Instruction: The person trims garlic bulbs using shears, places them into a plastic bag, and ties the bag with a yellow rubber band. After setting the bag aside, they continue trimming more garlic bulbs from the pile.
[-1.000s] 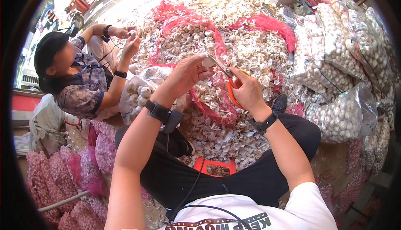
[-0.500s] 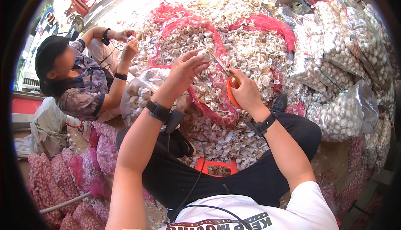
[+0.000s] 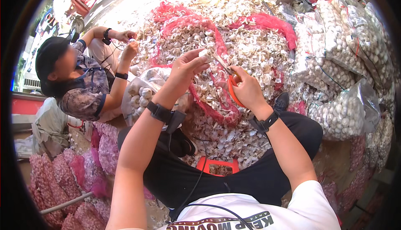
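Between the fingertips of my left hand (image 3: 188,69) is a whitish garlic bulb (image 3: 204,54), held up above a big heap of garlic and peelings. My right hand (image 3: 247,88) grips orange-handled scissors (image 3: 236,93), their blades pointing up and left toward the bulb. The blade tips lie close beside the bulb; whether they touch it I cannot tell. Below my hands spreads the heap of papery garlic skins (image 3: 250,58), with a red mesh net (image 3: 219,42) draped across it. A clear bag of garlic bulbs (image 3: 140,98) stands left of my left forearm.
A co-worker (image 3: 79,75) in a dark cap sits at the left, both hands raised around a small pale thing. Large clear sacks of garlic (image 3: 342,109) are stacked at the right. Pink mesh sacks (image 3: 58,175) lie lower left. A red plastic stool (image 3: 217,166) shows between my legs.
The scissors and my right hand have shifted very slightly. The bulb in my left fingers has turned a little and shows more of its white side.
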`<state>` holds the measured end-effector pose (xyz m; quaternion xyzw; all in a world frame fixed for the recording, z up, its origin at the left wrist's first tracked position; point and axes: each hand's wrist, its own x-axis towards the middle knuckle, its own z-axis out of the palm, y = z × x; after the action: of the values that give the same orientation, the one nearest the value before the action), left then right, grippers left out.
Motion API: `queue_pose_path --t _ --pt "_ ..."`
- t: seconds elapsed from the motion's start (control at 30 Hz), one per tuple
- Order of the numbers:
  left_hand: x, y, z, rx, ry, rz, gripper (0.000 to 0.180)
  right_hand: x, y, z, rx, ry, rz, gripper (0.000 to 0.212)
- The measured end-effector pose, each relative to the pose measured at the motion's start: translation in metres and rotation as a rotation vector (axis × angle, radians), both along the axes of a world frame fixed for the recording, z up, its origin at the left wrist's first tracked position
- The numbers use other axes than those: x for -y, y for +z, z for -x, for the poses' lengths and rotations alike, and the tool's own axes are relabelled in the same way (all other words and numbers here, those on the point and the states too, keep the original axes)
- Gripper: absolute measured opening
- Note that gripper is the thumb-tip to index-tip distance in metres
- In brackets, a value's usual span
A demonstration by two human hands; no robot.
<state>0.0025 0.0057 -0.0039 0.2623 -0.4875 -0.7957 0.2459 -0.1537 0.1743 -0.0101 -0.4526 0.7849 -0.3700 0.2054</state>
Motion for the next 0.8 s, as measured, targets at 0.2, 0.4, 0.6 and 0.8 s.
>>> queue_pose_path --t 0.2,0.4,0.6,0.8 --pt "-0.002 0.002 0.001 0.029 -0.096 0.072 0.047 -0.004 0.000 0.003 -0.140 0.041 -0.026 0.044" --pt "-0.004 0.004 -0.001 0.035 -0.043 0.105 0.047 0.000 -0.006 0.002 -0.049 -0.030 0.013 0.043" --pt "-0.003 0.003 -0.001 0.042 -0.057 0.103 0.049 -0.004 0.000 -0.001 -0.104 0.067 0.115 0.047" --pt "0.001 -0.001 0.001 0.046 -0.070 0.111 0.050 -0.003 0.000 0.006 -0.139 0.005 0.039 0.046"
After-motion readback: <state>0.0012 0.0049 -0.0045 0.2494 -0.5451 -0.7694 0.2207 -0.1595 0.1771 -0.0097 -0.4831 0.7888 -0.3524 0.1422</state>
